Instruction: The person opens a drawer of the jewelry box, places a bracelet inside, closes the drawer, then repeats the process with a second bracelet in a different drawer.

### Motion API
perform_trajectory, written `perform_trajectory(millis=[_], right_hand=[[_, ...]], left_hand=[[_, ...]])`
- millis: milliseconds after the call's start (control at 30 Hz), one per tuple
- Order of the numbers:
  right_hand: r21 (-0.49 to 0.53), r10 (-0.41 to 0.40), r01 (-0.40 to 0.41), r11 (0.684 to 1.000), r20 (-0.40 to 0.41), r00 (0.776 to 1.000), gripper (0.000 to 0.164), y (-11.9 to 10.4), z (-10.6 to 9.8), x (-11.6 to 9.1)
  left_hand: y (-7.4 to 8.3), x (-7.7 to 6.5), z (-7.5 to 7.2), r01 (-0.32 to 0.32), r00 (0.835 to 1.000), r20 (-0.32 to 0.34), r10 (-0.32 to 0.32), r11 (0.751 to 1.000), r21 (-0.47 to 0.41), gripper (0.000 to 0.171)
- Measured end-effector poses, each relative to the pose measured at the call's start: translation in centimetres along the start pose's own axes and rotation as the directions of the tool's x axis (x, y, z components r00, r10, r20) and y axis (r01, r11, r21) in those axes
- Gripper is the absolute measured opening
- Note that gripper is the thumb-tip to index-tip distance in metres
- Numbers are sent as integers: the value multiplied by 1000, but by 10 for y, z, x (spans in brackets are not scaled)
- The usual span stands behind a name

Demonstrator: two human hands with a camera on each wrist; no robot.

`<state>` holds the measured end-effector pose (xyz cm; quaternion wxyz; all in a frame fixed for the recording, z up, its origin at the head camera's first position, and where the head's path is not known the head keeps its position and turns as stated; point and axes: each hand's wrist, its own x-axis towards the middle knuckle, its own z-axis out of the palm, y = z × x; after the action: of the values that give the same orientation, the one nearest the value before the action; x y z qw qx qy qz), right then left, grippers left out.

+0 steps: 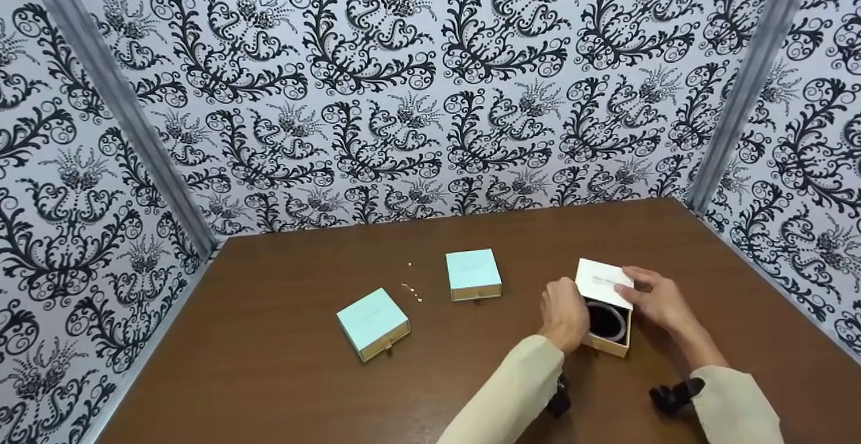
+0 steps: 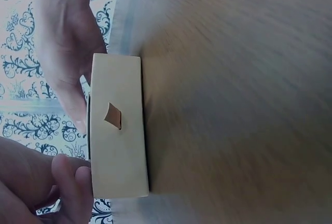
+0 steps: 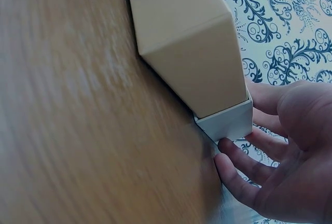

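Note:
At the right of the table, a drawer-style gift box has its white sleeve (image 1: 597, 281) slid partly back from a tan drawer (image 1: 608, 346). Inside the drawer, a grey ring-shaped item (image 1: 622, 323) lies against a black lining. My right hand (image 1: 662, 301) grips the sleeve from the right, thumb on its top and fingers along its side. On the left side, my left hand (image 1: 565, 311) holds the box with curled fingers, its fingertips hidden in the head view. A small tab (image 2: 113, 116) sticks out of the drawer's front in the left wrist view.
Two closed mint-green boxes with tan drawers stand to the left, one box (image 1: 473, 272) near the middle and another box (image 1: 373, 323) nearer me. Several small pale bits (image 1: 412, 290) lie between them. A patterned wall (image 1: 403, 94) borders the brown table (image 1: 269, 363).

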<state>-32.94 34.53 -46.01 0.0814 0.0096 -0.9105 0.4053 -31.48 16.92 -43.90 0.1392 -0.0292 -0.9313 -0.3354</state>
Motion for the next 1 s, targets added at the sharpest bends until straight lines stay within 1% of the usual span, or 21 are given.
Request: perform_trajectory(millis=[100,267,367,500,600,700,800,867,933,1000], right_hand=[[-15,-9,9,1000,-16,1000,60,-1,-1,0],[-17,-15,14,1000,-26,1000,59,-1,-1,-1],[-17,-10,9,1000,-25,1000,59,0,0,-2],[-4,-4,4,1000,-17,1000,61,0,1,-1],[0,0,0,1000,-13,1000,61,0,2,0],[4,8,-8,1000,-1,1000,62,-1,2,0],[4,15,-15,1000,13,1000,63,-1,3,0],[13,13,-14,1000,16,1000,62,-1,3,0],[21,10,-10,1000,11,1000,62,0,2,0],[19,9,-9,1000,1,1000,61,1,2,0]], left_hand=[[-3,1,0,-12,1000,12,13,999,-33,27],[-10,1,0,-29,998,46,35,991,-129,31],[-14,-1,-1,-46,997,57,57,982,-182,24],[-16,-4,-5,-61,993,79,84,966,-253,15],[-17,-8,-9,-65,990,102,99,953,-295,14],[-16,-12,-13,-59,988,119,101,949,-309,15],[-16,-18,-17,-30,987,144,77,953,-301,20],[-14,-23,-19,24,980,197,39,952,-304,26],[-12,-29,-22,80,965,261,2,949,-304,31],[-11,-35,-24,136,945,327,-26,938,-318,34]])
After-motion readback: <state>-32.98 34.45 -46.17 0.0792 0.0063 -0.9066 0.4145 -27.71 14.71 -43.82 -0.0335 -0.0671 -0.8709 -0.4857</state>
